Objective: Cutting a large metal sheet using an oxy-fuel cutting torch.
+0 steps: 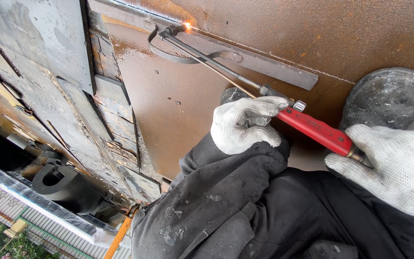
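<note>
A cutting torch with a red handle (319, 130) and long thin metal tubes (207, 56) lies across both my gloved hands. My left hand (245, 125) grips the torch at the front of the handle, by the valves. My right hand (391, 165) closes on the rear end of the handle. The torch tip (172, 30) sits low over a rusty steel plate (178, 105), with a small orange flame (187, 25) on a pale marked line. A flat steel bar (269, 67) lies beside that line under the tubes.
My dark boots (384, 98) stand on the plate, and dark dusty trousers (226, 206) fill the lower middle. Stacked steel plates (49, 57) lie at the left. A black cylinder (61, 184), an orange bar (117, 237) and a fence with greenery (5, 225) are at lower left.
</note>
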